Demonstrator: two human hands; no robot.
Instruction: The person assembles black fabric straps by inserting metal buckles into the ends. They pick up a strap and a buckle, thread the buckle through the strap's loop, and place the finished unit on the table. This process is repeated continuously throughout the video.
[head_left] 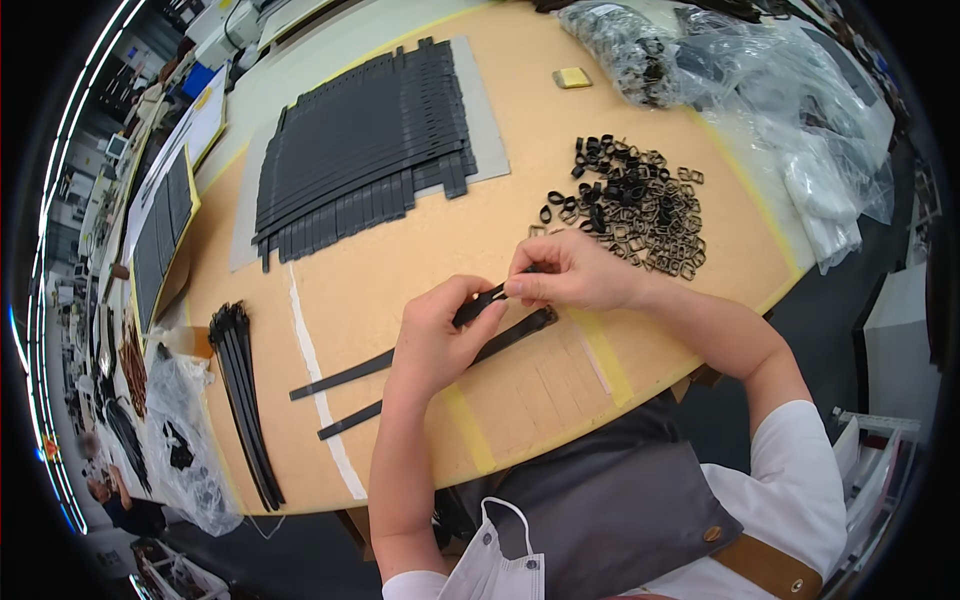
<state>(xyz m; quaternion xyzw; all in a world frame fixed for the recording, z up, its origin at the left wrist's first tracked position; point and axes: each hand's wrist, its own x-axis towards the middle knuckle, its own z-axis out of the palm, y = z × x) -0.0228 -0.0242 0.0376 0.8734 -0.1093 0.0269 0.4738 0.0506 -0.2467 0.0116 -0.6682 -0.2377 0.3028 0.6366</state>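
A narrow black strap (345,375) runs up from the left across the table into my left hand (445,335), which is closed around it near its upper end. At that same end, my right hand (575,272) pinches with thumb and fingers; a small dark piece shows between them, too covered to make out fully. Below my hands a second black strap (500,340) lies roughly alongside the first, with a buckle (545,316) at its right end. Just beyond my right hand spreads a pile of small metal buckles (660,220), mixed with black loops (597,190).
Many black straps (350,140) lie in layers on a grey board (488,130) at the far left. A bundle of straps (243,400) rests at the near left, beside a plastic bag (185,440). Clear bags (760,90) cover the far right corner, near a small yellow block (572,78).
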